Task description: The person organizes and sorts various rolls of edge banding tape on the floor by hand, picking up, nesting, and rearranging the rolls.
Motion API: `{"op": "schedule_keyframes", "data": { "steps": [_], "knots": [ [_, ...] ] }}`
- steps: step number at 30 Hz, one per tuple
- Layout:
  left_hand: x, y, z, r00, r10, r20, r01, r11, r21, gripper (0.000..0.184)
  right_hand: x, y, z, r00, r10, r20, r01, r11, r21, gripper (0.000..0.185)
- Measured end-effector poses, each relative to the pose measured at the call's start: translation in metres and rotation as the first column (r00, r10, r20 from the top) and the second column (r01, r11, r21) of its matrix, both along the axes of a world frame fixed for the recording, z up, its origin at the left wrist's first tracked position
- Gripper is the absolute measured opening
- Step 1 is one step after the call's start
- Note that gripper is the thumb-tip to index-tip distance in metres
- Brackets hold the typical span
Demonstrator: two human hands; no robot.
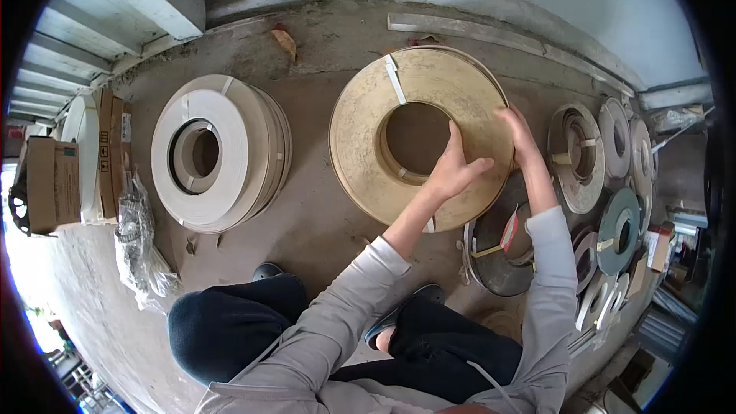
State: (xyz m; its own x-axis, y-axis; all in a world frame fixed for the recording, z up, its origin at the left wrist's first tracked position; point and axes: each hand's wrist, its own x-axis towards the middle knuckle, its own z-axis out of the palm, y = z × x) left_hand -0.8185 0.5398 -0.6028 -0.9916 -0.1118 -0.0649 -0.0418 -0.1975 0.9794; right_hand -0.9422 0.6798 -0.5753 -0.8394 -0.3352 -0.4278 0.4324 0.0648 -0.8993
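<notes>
we see one large tan roll [360, 119] in the middle, our left hand [451, 175] with thumb and finger spread at its hole, our right hand [524, 139] curved on its right rim (whether either closes firmly, we cannot tell). one pale stack [234, 157] stands left, one teal roll [611, 218] right. below lies stained concrete floor [308, 134]; a pale wall [567, 4] is far.
</notes>
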Motion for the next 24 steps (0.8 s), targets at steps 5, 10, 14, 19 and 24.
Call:
{"op": "schedule_keyframes", "data": {
  "steps": [5, 10, 14, 19, 24],
  "knots": [
    [0.013, -0.024, -0.006, 0.998, -0.053, 0.024, 0.059, 0.897, -0.437, 0.080, -0.031, 0.008, -0.060, 0.977, 0.149, -0.152, -0.074, 0.907, 0.415, 0.073],
    [0.068, -0.098, -0.033, 0.773, 0.625, -0.114, -0.429, 0.382, -0.818, 0.072, -0.008, 0.009, -0.069, 0.833, 0.448, -0.326, 0.089, 0.472, 0.877, 0.102],
    [0.087, -0.110, -0.101, 0.578, 0.759, 0.300, -0.551, 0.634, -0.543, 0.071, 0.028, -0.007, -0.069, 0.874, 0.444, -0.197, -0.019, 0.436, 0.900, 0.117],
    [0.083, -0.092, -0.115, 0.618, 0.635, 0.463, -0.696, 0.716, -0.052, 0.075, 0.034, -0.034, -0.055, 0.863, 0.495, -0.096, -0.015, 0.215, 0.976, 0.119],
    [0.070, -0.084, -0.079, 0.623, 0.627, 0.468, -0.668, 0.738, -0.099, 0.074, 0.018, -0.032, -0.069, 0.910, 0.381, -0.164, 0.019, 0.358, 0.934, 0.112]
  ]
}}
